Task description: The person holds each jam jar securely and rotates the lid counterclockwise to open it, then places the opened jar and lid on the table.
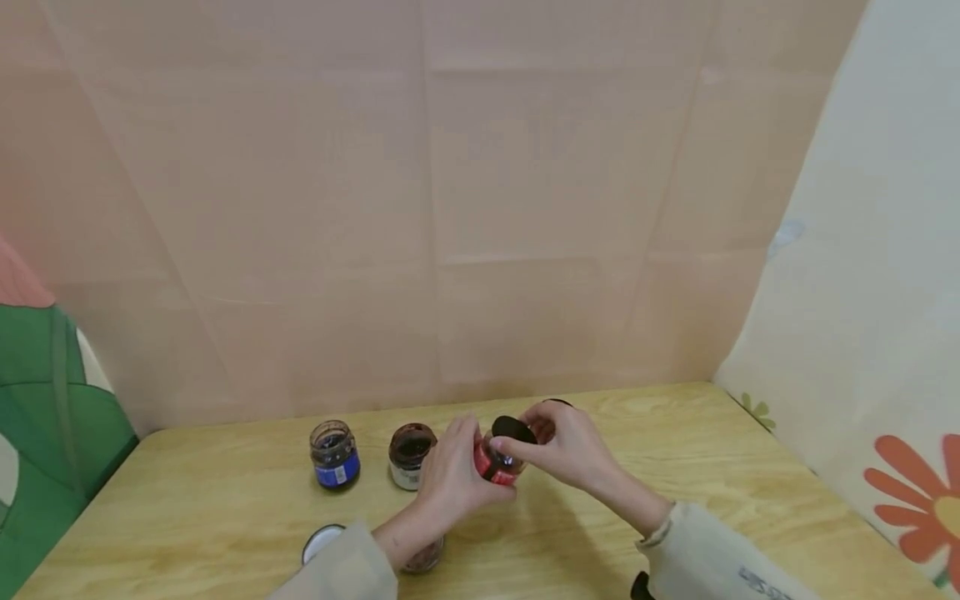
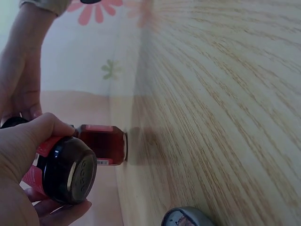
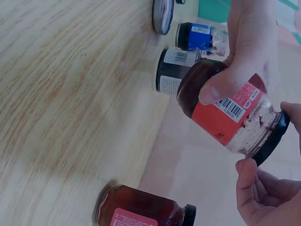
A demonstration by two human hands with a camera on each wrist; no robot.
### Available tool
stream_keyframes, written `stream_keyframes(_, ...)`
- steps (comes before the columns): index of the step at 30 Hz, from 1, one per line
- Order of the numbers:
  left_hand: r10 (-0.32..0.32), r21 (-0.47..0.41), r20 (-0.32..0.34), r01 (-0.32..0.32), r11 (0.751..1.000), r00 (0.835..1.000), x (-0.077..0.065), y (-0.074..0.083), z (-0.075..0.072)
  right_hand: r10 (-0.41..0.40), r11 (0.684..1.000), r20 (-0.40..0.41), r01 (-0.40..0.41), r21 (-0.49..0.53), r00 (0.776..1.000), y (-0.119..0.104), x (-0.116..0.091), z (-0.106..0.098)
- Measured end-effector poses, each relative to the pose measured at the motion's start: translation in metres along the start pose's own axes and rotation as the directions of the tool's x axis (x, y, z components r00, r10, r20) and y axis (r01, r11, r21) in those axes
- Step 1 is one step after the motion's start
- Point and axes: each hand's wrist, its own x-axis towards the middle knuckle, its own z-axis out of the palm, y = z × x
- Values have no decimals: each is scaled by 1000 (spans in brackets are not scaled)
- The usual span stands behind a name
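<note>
My left hand point(image 1: 457, 475) grips a glass jar point(image 3: 221, 113) with a red label and dark contents, held tilted above the table. A black lid point(image 3: 272, 139) lies at the jar's mouth in the right wrist view. Fingers and thumb of my right hand point(image 1: 566, 446) pinch this lid by its rim. Whether the lid is threaded on or only resting there, I cannot tell. Behind the hands stands a second red-labelled jar point(image 3: 141, 207) with its own black lid on; in the head view the right hand hides most of it.
On the wooden table point(image 1: 225, 475), left of the hands, stand an open blue-labelled jar point(image 1: 335, 460) and an open white-labelled jar point(image 1: 406, 477). A loose lid point(image 1: 321, 540) lies nearer, partly behind the left sleeve. Another round item point(image 1: 426, 558) is mostly hidden by the left wrist.
</note>
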Motion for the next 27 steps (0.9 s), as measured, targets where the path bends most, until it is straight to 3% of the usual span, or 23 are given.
stream_keyframes(12, 17, 3, 42, -17, 1000, 999, -3, 1, 2, -150, 988, -22, 149, -34, 988, 4, -7, 2)
stream_keyframes(20, 36, -6, 63, -36, 999, 997, 2, 0, 1, -146, 989, -25, 145, -31, 989, 6, -7, 1)
stream_keyframes(27, 24, -66, 62, -20, 998, 998, -1, -4, -1, -188, 982, -75, 187, -23, 979, 8, -6, 10)
